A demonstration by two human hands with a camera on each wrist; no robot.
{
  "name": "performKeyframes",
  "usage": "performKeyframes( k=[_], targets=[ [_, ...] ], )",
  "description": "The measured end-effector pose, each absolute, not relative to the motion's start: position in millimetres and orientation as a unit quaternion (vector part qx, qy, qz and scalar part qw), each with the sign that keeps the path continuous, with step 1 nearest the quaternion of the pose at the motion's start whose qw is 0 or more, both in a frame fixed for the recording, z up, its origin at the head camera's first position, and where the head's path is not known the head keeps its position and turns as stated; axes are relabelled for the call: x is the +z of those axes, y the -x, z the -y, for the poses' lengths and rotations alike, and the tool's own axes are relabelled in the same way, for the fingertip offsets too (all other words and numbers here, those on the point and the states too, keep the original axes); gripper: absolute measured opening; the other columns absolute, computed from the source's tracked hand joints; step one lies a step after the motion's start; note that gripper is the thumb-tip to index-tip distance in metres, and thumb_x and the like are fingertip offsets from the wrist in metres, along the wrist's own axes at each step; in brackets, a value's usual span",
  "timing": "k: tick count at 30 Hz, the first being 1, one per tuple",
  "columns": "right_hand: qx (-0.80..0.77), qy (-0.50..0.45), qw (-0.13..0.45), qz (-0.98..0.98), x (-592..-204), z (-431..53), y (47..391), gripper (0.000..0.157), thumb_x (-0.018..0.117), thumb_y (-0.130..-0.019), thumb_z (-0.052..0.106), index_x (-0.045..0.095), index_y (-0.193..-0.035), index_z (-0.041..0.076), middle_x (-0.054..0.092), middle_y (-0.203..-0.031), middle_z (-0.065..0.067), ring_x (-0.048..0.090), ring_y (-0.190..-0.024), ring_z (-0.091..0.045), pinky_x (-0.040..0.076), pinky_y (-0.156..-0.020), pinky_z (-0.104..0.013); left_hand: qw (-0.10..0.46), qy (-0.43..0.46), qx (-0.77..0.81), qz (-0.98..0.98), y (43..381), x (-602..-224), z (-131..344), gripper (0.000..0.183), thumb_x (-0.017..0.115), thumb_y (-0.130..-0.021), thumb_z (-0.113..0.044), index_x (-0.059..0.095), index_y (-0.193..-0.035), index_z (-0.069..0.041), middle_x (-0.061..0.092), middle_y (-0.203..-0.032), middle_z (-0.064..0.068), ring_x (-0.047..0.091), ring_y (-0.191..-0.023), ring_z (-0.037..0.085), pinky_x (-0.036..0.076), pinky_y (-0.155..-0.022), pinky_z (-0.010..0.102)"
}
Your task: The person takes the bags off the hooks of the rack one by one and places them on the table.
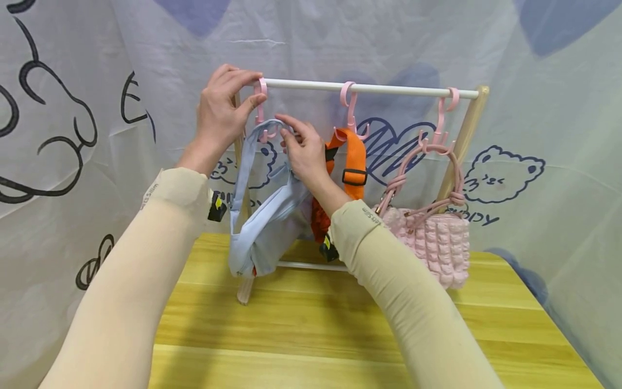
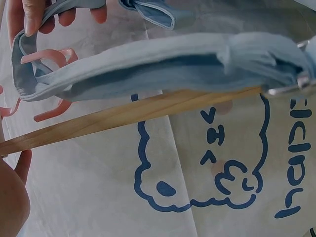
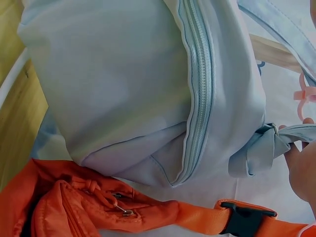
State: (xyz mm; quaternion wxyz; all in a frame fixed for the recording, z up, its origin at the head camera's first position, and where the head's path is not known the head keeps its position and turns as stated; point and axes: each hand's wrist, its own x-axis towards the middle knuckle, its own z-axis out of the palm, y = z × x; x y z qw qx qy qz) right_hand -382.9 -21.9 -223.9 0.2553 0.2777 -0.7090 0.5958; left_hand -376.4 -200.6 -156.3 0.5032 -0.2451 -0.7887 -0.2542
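At the left end of the white rail (image 1: 311, 84) my left hand (image 1: 223, 108) grips the upper part of a pink hook (image 1: 261, 102) between thumb and fingers. My right hand (image 1: 307, 151) pinches the strap (image 1: 246, 162) of a light blue bag (image 1: 272, 229), just right of that hook's lower prongs. In the left wrist view the strap bends round a pink prong (image 2: 61, 58); whether its weight rests there I cannot tell. The bag hangs tilted below, its zipper (image 3: 201, 74) closed in the right wrist view. My right forearm hides part of the rack.
From the middle hook (image 1: 351, 108) hangs an orange bag (image 3: 74, 202) by its strap with a black buckle (image 3: 245, 218). A pink puffy handbag (image 1: 444, 243) hangs from the right hook (image 1: 439, 119). The rack's wooden leg (image 1: 244, 292) stands on a wooden table (image 1: 272, 335), before a printed cloth (image 1: 301, 48).
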Motion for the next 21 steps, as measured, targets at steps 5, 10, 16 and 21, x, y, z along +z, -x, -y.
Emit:
performKeyframes(
  k=[5, 10, 16, 21],
  targets=[
    [0.593, -0.278, 0.258, 0.71, -222.7, 23.0, 381.8, 0.029, 0.066, -0.103, 0.011, 0.073, -0.131, 0.012, 0.062, -0.109, -0.01, 0.071, -0.087, -0.021, 0.058, -0.074, -0.024, 0.506, 0.25, -0.257, 0.784, 376.8, -156.4, 199.3, 0.041, 0.076, -0.093, -0.031, 0.074, -0.129, -0.012, 0.075, -0.122, 0.005, 0.06, -0.115, 0.024, 0.046, -0.089, 0.036],
    [0.594, -0.285, 0.262, 0.705, -221.0, 24.3, 380.2, 0.029, 0.066, -0.103, 0.01, 0.073, -0.131, 0.011, 0.062, -0.111, -0.011, 0.072, -0.088, -0.023, 0.058, -0.075, -0.024, 0.513, 0.257, -0.26, 0.777, 377.4, -156.6, 198.7, 0.041, 0.077, -0.093, -0.03, 0.074, -0.129, -0.01, 0.075, -0.12, 0.007, 0.06, -0.111, 0.025, 0.043, -0.083, 0.034],
    [0.597, -0.291, 0.256, 0.702, -220.9, 25.3, 378.3, 0.03, 0.065, -0.103, 0.01, 0.072, -0.133, 0.01, 0.062, -0.111, -0.01, 0.071, -0.091, -0.025, 0.059, -0.079, -0.024, 0.516, 0.257, -0.261, 0.774, 377.0, -155.8, 198.7, 0.04, 0.078, -0.092, -0.028, 0.074, -0.128, -0.01, 0.075, -0.12, 0.007, 0.06, -0.112, 0.025, 0.044, -0.085, 0.034],
    [0.597, -0.305, 0.246, 0.7, -220.9, 26.1, 374.7, 0.032, 0.064, -0.103, 0.008, 0.07, -0.135, 0.009, 0.061, -0.111, -0.013, 0.071, -0.096, -0.034, 0.06, -0.083, -0.028, 0.514, 0.255, -0.266, 0.775, 376.5, -155.8, 198.6, 0.04, 0.079, -0.091, -0.027, 0.074, -0.128, -0.011, 0.075, -0.12, 0.005, 0.06, -0.11, 0.025, 0.043, -0.084, 0.034]
  ],
)
